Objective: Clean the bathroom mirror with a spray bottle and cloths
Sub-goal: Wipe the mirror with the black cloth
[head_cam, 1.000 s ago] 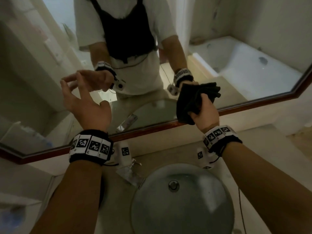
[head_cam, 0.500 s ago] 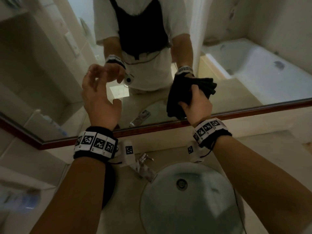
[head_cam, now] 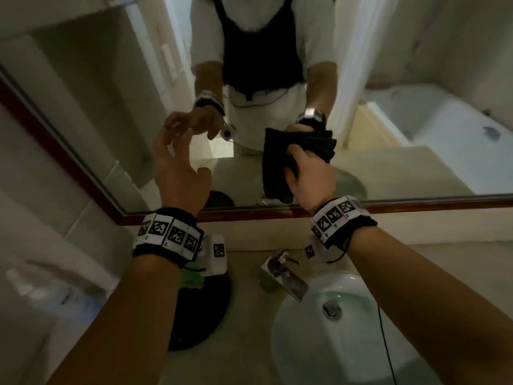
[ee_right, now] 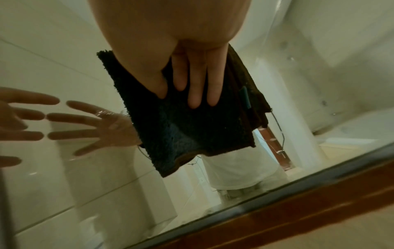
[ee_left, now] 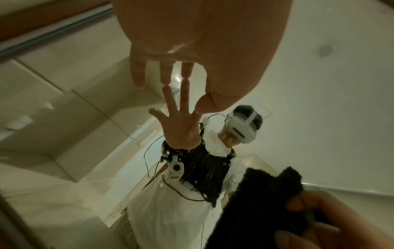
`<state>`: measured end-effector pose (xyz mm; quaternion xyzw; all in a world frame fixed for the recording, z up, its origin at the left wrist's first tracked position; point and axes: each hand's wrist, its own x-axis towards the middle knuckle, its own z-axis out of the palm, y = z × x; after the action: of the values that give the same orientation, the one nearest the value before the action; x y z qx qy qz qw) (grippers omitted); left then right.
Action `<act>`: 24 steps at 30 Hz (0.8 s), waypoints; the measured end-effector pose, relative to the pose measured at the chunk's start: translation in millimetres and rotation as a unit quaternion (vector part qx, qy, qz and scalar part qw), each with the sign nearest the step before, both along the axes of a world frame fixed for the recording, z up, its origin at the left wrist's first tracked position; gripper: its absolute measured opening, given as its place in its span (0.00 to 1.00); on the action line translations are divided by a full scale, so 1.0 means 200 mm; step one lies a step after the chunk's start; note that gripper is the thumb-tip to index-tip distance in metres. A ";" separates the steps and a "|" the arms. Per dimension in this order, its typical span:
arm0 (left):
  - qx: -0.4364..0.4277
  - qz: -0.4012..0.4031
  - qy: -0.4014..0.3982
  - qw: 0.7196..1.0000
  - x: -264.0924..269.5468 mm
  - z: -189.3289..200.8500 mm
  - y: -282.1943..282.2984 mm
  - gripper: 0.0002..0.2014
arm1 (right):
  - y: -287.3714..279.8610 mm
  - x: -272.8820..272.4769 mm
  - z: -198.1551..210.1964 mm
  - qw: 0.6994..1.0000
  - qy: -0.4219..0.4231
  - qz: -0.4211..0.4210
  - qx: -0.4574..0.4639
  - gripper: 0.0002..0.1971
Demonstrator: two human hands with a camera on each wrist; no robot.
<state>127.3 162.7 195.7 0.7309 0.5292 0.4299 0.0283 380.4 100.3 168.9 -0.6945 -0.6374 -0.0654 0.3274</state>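
Note:
The wood-framed mirror [head_cam: 388, 168] fills the wall ahead. My right hand [head_cam: 308, 173] presses a folded dark cloth [head_cam: 277, 162] against the lower glass. In the right wrist view the thumb and straight fingers [ee_right: 196, 84] lie flat on the cloth [ee_right: 192, 131]. My left hand [head_cam: 183, 157] is spread beside it, and its fingertips [ee_left: 166, 79] meet their reflection on the glass. It holds nothing. The cloth [ee_left: 255, 202] sits low right in the left wrist view. I cannot make out a spray bottle.
The mirror's brown lower frame [head_cam: 416, 202] runs just under my hands. Below it are a chrome faucet [head_cam: 283, 276] and a round white basin [head_cam: 305, 343]. A dark round object [head_cam: 200, 315] lies on the counter under my left forearm. A tub shows in the reflection at right.
My left hand has moved forward to the glass and nearer the cloth. My right hand keeps the cloth on the lower mirror. My head view has swung left.

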 end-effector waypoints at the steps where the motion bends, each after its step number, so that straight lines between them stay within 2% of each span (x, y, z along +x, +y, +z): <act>1: -0.007 -0.005 -0.006 1.000 -0.05 0.00 0.01 0.35 | 0.03 -0.07 0.01 1.000 -0.003 0.013 0.001 0.19; 5: -0.039 0.005 -0.028 0.999 -0.21 0.01 0.03 0.37 | 0.17 -0.40 0.02 0.997 0.013 0.074 0.000 0.17; 8: -0.047 0.024 -0.016 0.998 -0.35 0.00 0.09 0.38 | 0.26 -0.64 0.07 0.996 0.016 0.086 -0.026 0.16; 10: -0.069 0.024 -0.037 0.997 -0.43 -0.01 0.14 0.39 | 0.29 -0.71 0.07 0.995 0.019 0.095 -0.032 0.16; 12: -0.084 -0.003 -0.098 0.992 -0.48 -0.02 0.17 0.38 | 0.30 -0.71 0.07 0.996 0.010 0.087 -0.029 0.16; 13: -0.084 -0.005 -0.102 0.991 -0.49 -0.03 0.18 0.38 | 0.30 -0.70 0.07 0.996 0.002 0.083 -0.028 0.16; 15: -0.072 0.018 -0.084 0.994 -0.49 -0.03 0.19 0.37 | 0.28 -0.64 0.06 0.997 -0.009 0.079 -0.018 0.17; 18: -0.026 0.036 -0.098 0.994 -0.45 -0.01 0.16 0.34 | 0.23 -0.51 0.06 0.998 -0.027 0.051 0.016 0.17; 20: -0.031 0.040 -0.106 0.993 -0.42 0.00 0.15 0.35 | 0.18 -0.40 0.08 0.999 -0.030 0.028 0.028 0.16; 24: -0.048 0.054 -0.067 0.995 -0.41 -0.01 0.15 0.39 | 0.07 -0.21 0.11 0.999 -0.013 -0.030 0.012 0.18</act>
<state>44.9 192.5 193.7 0.6687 0.5847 0.4530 0.0758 338.4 114.3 190.7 -0.7085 -0.6195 -0.0918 0.3254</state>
